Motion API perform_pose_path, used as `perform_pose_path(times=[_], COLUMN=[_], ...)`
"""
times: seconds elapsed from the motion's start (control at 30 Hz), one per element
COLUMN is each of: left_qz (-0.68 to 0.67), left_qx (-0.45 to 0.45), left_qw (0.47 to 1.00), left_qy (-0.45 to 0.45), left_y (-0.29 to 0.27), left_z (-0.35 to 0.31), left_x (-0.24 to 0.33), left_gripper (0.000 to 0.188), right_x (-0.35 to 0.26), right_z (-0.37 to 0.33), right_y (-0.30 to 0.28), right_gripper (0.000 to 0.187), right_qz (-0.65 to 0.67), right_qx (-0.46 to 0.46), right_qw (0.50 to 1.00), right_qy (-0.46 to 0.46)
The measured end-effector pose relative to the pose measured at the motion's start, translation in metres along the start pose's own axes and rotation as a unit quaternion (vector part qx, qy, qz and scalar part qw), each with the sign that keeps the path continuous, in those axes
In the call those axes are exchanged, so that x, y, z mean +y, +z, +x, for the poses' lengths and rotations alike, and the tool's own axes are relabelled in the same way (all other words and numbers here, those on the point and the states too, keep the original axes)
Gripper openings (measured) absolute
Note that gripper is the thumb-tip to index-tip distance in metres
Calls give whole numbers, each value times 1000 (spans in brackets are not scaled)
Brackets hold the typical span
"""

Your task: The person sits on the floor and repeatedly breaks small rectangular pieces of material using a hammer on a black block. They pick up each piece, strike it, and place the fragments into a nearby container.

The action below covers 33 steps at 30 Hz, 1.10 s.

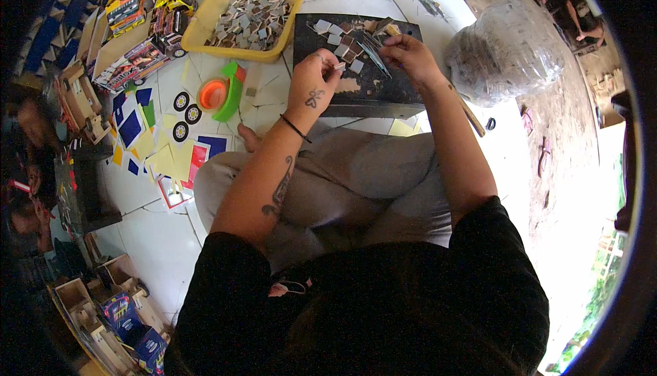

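Observation:
My left hand [316, 82] is closed in a pinch on a small square piece [339, 66], just above the near left part of a low black box [404, 94]. My right hand [413, 60] is also closed, thumb and forefinger together, over the box's right side; whatever it holds is too small to make out. Between the hands lie thin bluish strips [374, 54]. Loose grey and brown square pieces [335, 39] are spread on the box top. Beyond my left hand stands a yellow basin [295, 8] heaped with similar squares [252, 26].
Left are a green tape dispenser [231, 95], toy wheels [193, 113], coloured sticker sheets [130, 128] and toy trucks [130, 61]. A stuffed plastic bag [503, 54] and a wooden stick [472, 116] lie right. Other people's hands show at the far left; another person sits far right.

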<state>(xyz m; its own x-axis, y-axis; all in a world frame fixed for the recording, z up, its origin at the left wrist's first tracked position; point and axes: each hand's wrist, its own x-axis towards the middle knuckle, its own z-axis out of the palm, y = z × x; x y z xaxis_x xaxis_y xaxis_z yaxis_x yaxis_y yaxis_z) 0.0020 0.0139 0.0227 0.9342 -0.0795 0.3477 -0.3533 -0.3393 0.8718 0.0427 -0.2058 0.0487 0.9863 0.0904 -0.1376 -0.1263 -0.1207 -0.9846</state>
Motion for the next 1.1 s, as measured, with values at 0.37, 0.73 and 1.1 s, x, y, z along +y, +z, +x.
perform_pose_path(times=[0.37, 0.73, 1.1], left_qz=[151, 163, 179], left_qx=[-15, -37, -57], left_qw=[984, 983, 981], left_qy=[89, 72, 58], left_y=[1, -1, -4], left_z=[6, 10, 9], left_x=[-24, -23, -16], left_gripper=[16, 17, 21], right_x=[8, 7, -4], right_z=[-1, -5, -13], right_y=[43, 59, 61], right_gripper=[11, 8, 8], right_qz=[-114, -239, -318], right_qx=[-51, -12, -32], right_qw=[988, 943, 916], right_qy=[-93, -231, -243])
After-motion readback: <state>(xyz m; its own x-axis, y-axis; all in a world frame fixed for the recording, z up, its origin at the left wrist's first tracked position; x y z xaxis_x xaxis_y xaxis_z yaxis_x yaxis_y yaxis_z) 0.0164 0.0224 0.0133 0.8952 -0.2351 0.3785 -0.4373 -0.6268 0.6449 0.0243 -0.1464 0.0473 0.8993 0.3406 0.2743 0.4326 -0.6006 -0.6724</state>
